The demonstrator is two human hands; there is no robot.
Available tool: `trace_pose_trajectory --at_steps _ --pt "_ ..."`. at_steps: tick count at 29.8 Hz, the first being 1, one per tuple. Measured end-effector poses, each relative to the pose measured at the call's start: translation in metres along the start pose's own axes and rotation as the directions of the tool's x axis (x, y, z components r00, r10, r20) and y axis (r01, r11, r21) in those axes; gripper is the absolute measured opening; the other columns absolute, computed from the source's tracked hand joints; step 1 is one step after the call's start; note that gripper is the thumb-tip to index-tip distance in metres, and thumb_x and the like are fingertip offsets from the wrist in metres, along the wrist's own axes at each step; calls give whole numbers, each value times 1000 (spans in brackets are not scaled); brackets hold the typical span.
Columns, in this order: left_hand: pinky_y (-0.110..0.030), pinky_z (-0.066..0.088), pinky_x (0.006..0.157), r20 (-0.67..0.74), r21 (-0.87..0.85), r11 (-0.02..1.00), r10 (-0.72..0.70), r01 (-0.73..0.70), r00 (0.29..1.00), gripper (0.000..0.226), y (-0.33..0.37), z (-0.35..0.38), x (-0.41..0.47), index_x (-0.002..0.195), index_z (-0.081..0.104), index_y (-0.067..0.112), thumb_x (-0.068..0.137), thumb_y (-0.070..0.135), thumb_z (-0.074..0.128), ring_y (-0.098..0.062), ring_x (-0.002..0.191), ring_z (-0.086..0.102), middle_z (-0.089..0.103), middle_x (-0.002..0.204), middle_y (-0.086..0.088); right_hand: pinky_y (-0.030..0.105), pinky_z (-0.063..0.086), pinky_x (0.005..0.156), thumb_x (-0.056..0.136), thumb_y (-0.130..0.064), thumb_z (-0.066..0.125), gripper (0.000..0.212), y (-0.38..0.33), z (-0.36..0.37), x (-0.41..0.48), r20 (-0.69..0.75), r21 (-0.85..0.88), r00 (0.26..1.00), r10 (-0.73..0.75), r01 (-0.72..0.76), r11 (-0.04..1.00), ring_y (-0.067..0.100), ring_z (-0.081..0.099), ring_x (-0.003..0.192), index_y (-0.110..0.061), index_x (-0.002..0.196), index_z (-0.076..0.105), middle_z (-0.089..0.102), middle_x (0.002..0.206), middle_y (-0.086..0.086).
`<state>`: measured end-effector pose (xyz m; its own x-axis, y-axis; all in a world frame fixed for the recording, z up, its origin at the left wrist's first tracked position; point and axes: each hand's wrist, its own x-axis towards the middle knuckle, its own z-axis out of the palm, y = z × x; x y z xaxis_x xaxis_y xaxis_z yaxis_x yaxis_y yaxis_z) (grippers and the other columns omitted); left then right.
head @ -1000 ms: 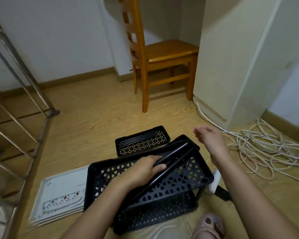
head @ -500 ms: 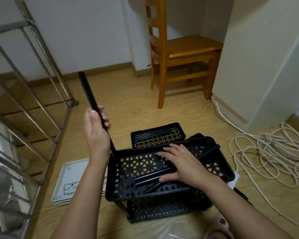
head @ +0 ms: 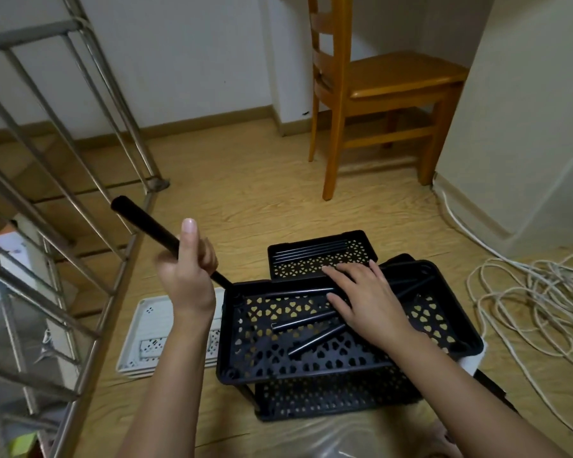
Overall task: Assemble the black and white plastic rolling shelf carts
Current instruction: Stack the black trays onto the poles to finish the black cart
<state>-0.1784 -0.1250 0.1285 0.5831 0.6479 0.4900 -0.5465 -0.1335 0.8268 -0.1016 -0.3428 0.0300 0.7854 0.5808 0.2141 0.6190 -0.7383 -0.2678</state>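
As your left hand [head: 186, 276] clasps the long black plastic tube [head: 143, 223], most of it juts up-left. Your right hand [head: 368, 302] lies flat.

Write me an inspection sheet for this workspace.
Surface: wood-look floor.
Job's things: top black tray stands over a lower black tray, loose black tubes inside; third black tray behind; white trays stacked left.
Clutter: clear plastic sheet in front.
Hands: left hand grips a black tube, tilted; right hand lies flat on the loose tubes.
Cables: white cable coiled at right.
Surroundings: wooden chair, metal railing, pale cabinet.
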Motion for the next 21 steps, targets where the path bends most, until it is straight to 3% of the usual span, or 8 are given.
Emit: trace_pose_trajectory --at_steps 5,8,14,18,21 --pt "-24 22 43 -38 60 997 55 -52 998 44 -13 0 -8 42 38 24 85 30 48 -9 39 27 32 41 14 37 6 115 95 -46 34 51 2 6 2 -6 -29 1000 -7 6 1000 18 42 130 -29 143 41 52 135 -1" --pt "-25 21 44 21 84 995 53 -55 998 44 -16 0 -7 43 33 19 85 27 47 -9 39 26 30 41 14 37 8 114 91 -51 19 61 5 7 4 -3 -45 1000 -7 6 999 18 44 128 -29 142 42 53 133 -1" --pt "-19 17 43 206 60 990 -138 129 969 48 -17 1 13 36 33 26 81 21 50 -7 36 20 26 38 15 38 9 115 95 -46 33 52 6 9 8 5 -58 1000 -16 17 998 19 44 129 -28 143 41 52 134 0" --pt "-16 12 39 226 -58 943 -306 326 925 47 -19 -13 38 37 34 23 83 16 42 -5 31 18 24 34 13 41 15 115 95 -40 44 48 5 10 7 1 -65 999 -34 34 997 22 47 127 -26 141 44 55 131 2" --pt "-11 14 37 279 -103 915 -351 391 894 55 -22 -25 48 38 35 25 92 10 31 -3 30 17 23 34 14 42 18 114 95 -39 45 47 3 9 6 -8 -82 999 -37 36 996 23 49 124 -26 140 46 57 129 3"
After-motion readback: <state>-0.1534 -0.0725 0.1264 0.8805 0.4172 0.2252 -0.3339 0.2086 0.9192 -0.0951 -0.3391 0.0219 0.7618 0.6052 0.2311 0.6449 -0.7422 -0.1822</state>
